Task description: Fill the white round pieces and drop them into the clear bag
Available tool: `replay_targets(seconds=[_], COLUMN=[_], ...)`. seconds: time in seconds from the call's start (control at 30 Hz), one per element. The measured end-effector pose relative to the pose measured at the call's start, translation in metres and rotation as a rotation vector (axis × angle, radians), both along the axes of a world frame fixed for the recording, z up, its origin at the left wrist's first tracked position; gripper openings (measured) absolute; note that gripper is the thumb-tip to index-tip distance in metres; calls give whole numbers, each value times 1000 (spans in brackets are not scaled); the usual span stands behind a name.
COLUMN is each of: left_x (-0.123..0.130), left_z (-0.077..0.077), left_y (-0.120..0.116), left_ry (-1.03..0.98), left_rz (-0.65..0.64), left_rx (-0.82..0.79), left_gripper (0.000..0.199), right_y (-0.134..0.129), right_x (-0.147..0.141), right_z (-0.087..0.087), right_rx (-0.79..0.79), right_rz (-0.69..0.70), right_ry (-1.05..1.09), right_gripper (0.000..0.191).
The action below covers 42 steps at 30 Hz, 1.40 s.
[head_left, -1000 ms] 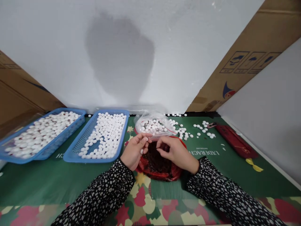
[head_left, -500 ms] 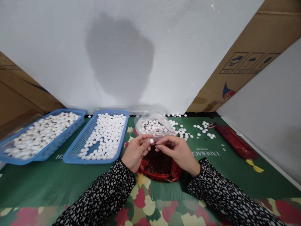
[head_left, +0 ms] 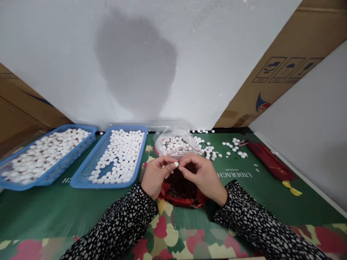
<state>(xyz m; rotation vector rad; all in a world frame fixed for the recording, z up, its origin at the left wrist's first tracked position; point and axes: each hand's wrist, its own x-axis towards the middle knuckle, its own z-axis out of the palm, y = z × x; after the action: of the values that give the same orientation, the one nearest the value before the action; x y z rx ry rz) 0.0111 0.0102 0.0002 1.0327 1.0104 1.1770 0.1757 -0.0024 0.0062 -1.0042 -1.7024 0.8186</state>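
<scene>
My left hand [head_left: 156, 176] pinches a small white ball [head_left: 176, 164] between thumb and forefinger. Close against its right side is my right hand [head_left: 202, 176], thumb and forefinger pressed together near the ball; whatever lies between them is too small to make out. Under both hands, a red bag [head_left: 181, 202] lies open with a dark, crumbly mass [head_left: 184, 186] inside. Just behind the hands, a clear plastic bag [head_left: 193, 139] holds many white balls.
Two blue baskets [head_left: 74, 178] [head_left: 93, 139] of white pieces stand at the left. Loose white balls [head_left: 213, 153] lie right of the clear bag. Further right are a dark red pouch [head_left: 271, 160] and yellow ribbon [head_left: 292, 188]. A pale wall [head_left: 189, 72] rises behind.
My hands have come closer together around the white ball, and the right fingertips now nearly meet it. The view has shifted slightly.
</scene>
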Motion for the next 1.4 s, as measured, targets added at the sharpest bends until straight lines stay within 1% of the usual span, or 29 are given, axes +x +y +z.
replay_targets(seconds=[0.1, 0.23, 0.3, 0.37, 0.4, 0.5, 0.57, 0.6, 0.7, 0.77, 0.87, 0.9, 0.93, 1.0, 1.07, 1.13, 1.27, 1.33, 1.4], left_x=[0, -1, -1, 0, 0, 0, -1, -2, -5, -7, -9, -9, -9, -8, -7, -5, -4, -5, -5], left_z=[-2, -3, -1, 2, 4, 10, 12, 12, 10, 7, 5, 4, 5, 6, 8, 10, 11, 10, 9], left_y=[-1, -1, -1, -2, -2, -3, -3, -3, -2, -1, 1, 1, 2, 2, 3, 3, 0, -1, -1], left_ry=[37, 82, 88, 64, 31, -132, -200, -204, -186, -200, -240, -254, -267, -283, -287, -289, -283, -255, -201], left_rz=[28, 26, 12, -7, -15, -62, -108, -125, -119, -113, -103, -91, -76, -51, -27, -13, -65, -92, -100], left_rx=[23, 40, 34, 17, 2, -54, -73, -71, -64, -82, -132, -148, -162, -175, -169, -175, -191, -156, -106], left_gripper=[18, 17, 18, 19, 19, 21, 30, 32, 32, 26, 17, 16, 15, 14, 15, 18, 19, 21, 16], right_y=[0, 0, 0, 0, 1, 11, 22, 27, 35, 29, 13, 9, 5, 2, 3, 5, 6, 7, 7], right_x=[-2, -3, -3, -3, -2, 1, 5, 8, 15, 17, 12, 9, 6, 1, -1, 0, 8, 11, 12], right_z=[-4, -8, -7, -5, -3, 1, 1, 1, -1, -2, -4, -6, -8, -12, -15, -15, -8, -3, 1], right_rx=[-10, -93, -104, -31, 25, 166, 202, 209, 222, 225, 225, 222, 224, 235, 241, 219, 103, 44, -19], right_rz=[-16, 15, 58, 86, 85, 11, -65, -93, -131, -73, 153, 208, 231, 230, 219, 206, 222, 232, 209], right_ry=[13, 104, 111, 48, 7, -92, -147, -179, -294, -399, -687, -787, -866, -943, -934, -871, -656, -539, -412], right_gripper=[5, 6, 16, 24, 26, 21, 22, 25, 36, 30, 14, 11, 10, 8, 6, 6, 11, 13, 12])
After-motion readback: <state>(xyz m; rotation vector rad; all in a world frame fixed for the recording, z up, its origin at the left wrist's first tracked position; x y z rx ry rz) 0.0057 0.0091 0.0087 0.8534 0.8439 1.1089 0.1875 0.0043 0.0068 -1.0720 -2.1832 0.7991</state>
